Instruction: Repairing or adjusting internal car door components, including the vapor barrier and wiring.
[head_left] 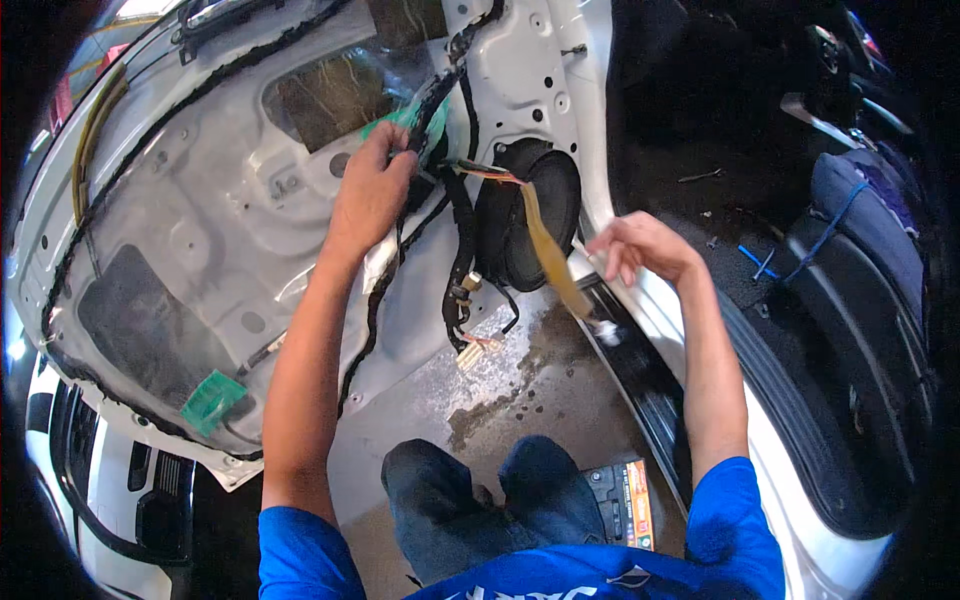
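My left hand (375, 195) is closed on the black sealant edge of a clear plastic door liner (225, 160), which covers a bare white car door. Green tape (438, 122) shows just beyond its fingers. Out of the door, beside that hand, comes a yellow-wrapped wire bundle (545, 235). It hangs to the right and ends in a blurred white connector (607, 332). My right hand (645, 248) is raised to the right of the bundle, apart from it, fingers loosely bent and empty. A black wiring harness (461, 240) with pale connectors (478, 350) dangles between the hands.
A round black speaker (530, 215) sits in the door behind the yellow bundle. The white door sill (650, 330) runs down the right, with the dark car interior beyond. A box-shaped battery (618, 500) stands on the wet-stained floor beside my knees. A blue cord (830, 232) hangs inside.
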